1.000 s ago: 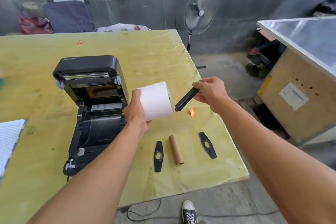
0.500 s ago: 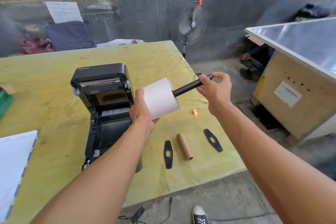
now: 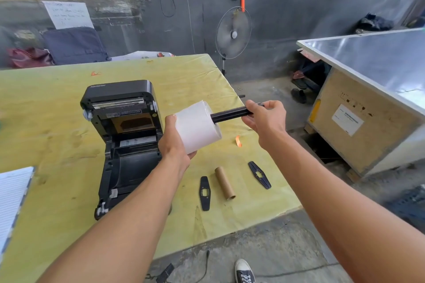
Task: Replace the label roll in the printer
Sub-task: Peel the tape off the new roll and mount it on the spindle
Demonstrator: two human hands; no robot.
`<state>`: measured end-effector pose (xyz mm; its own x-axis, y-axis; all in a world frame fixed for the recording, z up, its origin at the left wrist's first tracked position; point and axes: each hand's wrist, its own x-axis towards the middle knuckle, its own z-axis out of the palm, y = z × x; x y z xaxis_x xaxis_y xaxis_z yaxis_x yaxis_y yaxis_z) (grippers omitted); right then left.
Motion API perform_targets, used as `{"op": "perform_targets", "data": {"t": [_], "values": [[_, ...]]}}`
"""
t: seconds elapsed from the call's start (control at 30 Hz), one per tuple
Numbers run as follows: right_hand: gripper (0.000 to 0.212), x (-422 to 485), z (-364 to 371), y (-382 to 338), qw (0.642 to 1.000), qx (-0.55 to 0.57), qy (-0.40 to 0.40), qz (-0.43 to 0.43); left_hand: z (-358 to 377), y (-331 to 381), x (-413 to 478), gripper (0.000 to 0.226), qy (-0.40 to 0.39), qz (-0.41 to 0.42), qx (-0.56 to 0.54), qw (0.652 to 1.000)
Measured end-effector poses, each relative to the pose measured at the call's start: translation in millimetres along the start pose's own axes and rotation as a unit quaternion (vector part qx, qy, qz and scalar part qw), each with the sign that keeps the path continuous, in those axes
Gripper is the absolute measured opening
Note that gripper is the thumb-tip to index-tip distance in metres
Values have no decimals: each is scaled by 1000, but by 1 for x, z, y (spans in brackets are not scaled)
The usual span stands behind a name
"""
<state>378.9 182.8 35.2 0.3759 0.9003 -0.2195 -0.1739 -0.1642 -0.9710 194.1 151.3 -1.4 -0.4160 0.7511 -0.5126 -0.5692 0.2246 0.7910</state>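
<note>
Above the yellow bench (image 3: 57,103), the left hand (image 3: 174,142) grips the white label roll (image 3: 199,126) beside the open printer (image 3: 124,135) while the right hand (image 3: 264,119) pinches the black spindle (image 3: 230,114) entering its core.

The spindle (image 3: 230,114) is hidden inside the roll (image 3: 197,127) at one end and partly under the right hand (image 3: 266,119) at the other. The left hand (image 3: 173,145) has its fingers behind the roll. The notepad (image 3: 13,197) is cut by the left edge, the shoe (image 3: 245,271) by the bottom. The writing on the sign (image 3: 67,14), upper left, is unreadable.
</note>
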Motion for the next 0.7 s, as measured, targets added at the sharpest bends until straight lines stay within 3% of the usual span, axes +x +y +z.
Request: {"op": "perform_targets", "data": {"t": [0.2,0.3,0.43,0.7], "values": [[39,6,-11,2,995,-89,33,-22,7,-6,2,30,9,14,33,999],[24,9,-16,5,998,-56,30,30,14,-9,1,29,8,5,27,1000],[16,13,-19,12,991,-132,18,-19,21,-14,4,31,4,8,50,999],[20,13,-14,31,977,-144,-155,-15,42,-27,8,33,-7,-6,50,999]]}}
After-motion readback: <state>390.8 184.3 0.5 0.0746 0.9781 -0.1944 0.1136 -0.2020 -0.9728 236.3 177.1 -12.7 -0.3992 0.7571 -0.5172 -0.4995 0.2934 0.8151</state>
